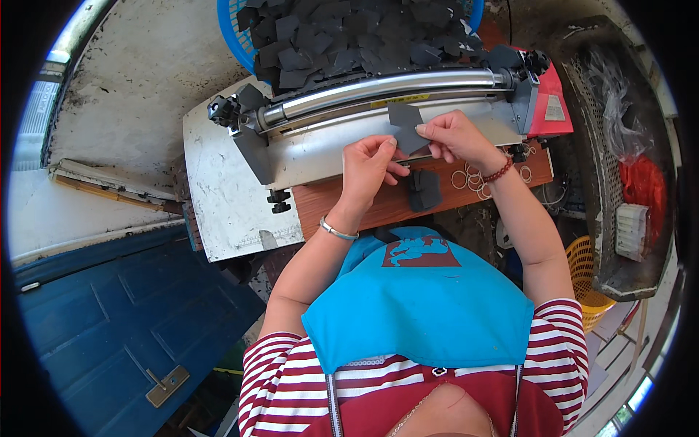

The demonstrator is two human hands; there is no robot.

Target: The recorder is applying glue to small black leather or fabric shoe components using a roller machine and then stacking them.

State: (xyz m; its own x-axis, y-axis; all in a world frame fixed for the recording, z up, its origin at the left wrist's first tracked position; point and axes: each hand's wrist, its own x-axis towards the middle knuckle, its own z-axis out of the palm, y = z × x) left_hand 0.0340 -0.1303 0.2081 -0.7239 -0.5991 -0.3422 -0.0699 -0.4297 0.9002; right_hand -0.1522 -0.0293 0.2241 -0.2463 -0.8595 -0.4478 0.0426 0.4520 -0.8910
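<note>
Between my hands, in front of the machine's metal roller (393,89), is a dark grey flat sheet piece (409,125) with angular edges; whether it is one piece or two overlapping cannot be made out. My right hand (460,135) pinches its right side between thumb and fingers. At its lower left edge, my left hand (371,162) has thumb and fingertips closed on it. Just below, a small stack of similar dark pieces (425,191) lies at the front edge of the reddish-brown board (335,202).
Behind the roller, a blue basket (234,36) is heaped with dark pieces (349,36). Pale rubber bands (473,180) lie right of the stack. Black knobs (279,200) stick out from the machine. A yellow basket (586,273) and a long worn tray (608,218) stand to the right.
</note>
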